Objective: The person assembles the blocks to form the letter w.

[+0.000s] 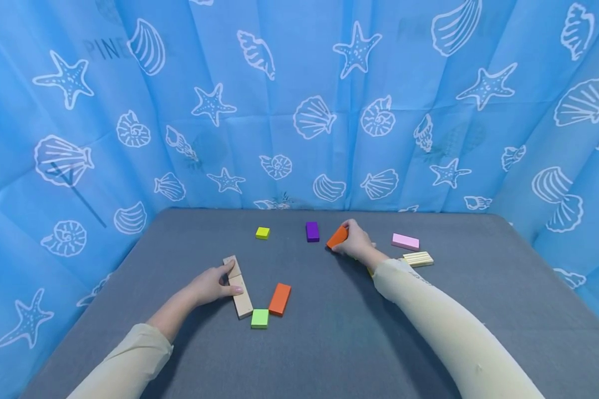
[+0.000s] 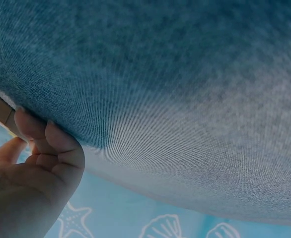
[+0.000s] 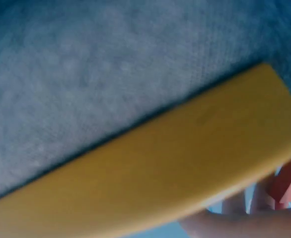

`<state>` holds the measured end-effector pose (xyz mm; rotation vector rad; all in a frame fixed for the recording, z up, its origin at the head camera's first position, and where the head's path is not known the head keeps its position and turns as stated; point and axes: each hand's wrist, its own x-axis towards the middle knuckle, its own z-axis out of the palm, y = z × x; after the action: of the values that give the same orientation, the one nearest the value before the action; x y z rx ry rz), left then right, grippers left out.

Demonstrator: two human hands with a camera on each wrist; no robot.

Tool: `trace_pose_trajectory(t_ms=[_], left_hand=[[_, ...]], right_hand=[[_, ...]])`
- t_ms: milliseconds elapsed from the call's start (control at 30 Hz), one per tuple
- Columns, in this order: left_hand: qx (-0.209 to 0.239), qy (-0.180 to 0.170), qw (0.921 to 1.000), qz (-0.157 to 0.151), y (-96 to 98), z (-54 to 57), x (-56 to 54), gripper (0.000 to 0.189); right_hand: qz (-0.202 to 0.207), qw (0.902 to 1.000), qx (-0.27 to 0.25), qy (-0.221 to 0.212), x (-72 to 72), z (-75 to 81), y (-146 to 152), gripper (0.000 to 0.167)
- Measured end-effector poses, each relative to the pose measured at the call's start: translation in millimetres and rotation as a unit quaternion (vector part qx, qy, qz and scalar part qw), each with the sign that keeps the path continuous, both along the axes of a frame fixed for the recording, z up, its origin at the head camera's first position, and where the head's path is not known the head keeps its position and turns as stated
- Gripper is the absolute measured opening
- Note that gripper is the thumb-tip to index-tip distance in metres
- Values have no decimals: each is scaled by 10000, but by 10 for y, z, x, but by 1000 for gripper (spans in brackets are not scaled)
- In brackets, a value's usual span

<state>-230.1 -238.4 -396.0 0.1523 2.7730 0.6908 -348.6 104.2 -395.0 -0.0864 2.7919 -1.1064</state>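
Note:
In the head view my left hand [image 1: 211, 285] holds two plain wooden blocks that lie end to end, a short one [image 1: 232, 267] and a longer one [image 1: 242, 302]. Its thumb lies over the longer block. The left wrist view shows the fingers curled at the wood. Farther back, my right hand [image 1: 355, 244] pinches an orange block [image 1: 337, 237] between thumb and fingers, the block tilted. A lime green block [image 1: 260, 318] sits by the near end of the longer wooden block, beside another orange block [image 1: 280, 299] that slants away from it.
At the back lie a small yellow block [image 1: 262, 233] and a purple block [image 1: 312, 231]. To the right are a pink block [image 1: 405, 241] and a cream ridged block [image 1: 418, 259]. A yellow block [image 3: 150, 168] looms large in the right wrist view. A blue curtain [image 1: 299, 111] hangs behind the table.

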Motion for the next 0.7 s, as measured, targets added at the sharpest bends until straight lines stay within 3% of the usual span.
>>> trace_pose_trajectory(t_ms=[233, 400, 700], left_hand=[[5, 29, 10000, -22, -4, -7, 2, 85], [28, 48, 10000, -34, 1, -15, -1, 85], [-7, -24, 10000, 63, 4, -10, -6, 86]], right_hand=[[-55, 9968, -780, 182, -19, 13, -13, 43], [-255, 9873, -1552, 229, 2, 64, -14, 42], [-480, 9726, -2274, 94, 95, 206, 2, 44]])
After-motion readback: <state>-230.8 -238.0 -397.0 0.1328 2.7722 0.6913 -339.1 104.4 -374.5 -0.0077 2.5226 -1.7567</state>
